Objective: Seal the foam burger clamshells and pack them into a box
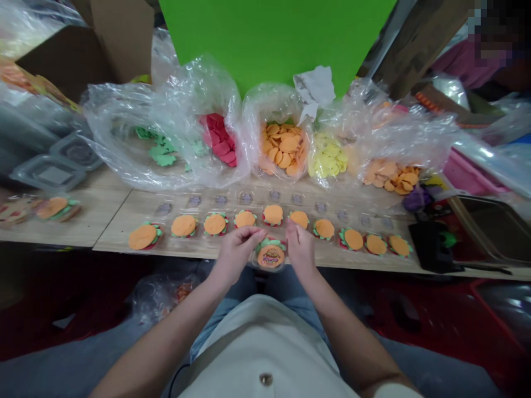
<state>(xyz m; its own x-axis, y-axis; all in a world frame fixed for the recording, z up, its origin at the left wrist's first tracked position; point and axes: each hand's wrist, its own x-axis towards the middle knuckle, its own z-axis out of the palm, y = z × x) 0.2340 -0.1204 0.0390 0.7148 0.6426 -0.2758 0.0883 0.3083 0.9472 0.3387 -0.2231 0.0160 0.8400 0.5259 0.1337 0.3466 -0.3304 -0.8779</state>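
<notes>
Between my left hand [236, 255] and my right hand [300, 249] sits a foam burger piece with a printed label, in a clear plastic cup [270, 256]. Both hands stand close against it, and my fingers rise above its rim. Whether they grip it is hard to tell. A row of similar burgers with orange tops [272, 215] runs along the wooden table [112, 235] on both sides of my hands. Behind them lies a row of small clear cups [246, 198]. Open plastic bags hold orange discs [283, 148], red pieces [218, 138], green leaf shapes [163, 155] and yellow pieces [331, 158].
A black tool [431, 246] and a dark tray [489, 229] lie at the right end of the table. Stacked clear lids [47, 172] and a cardboard box [83, 50] stand at the left. A green board [274, 38] rises behind the bags. A person in a pink sleeve [464, 63] is at the top right.
</notes>
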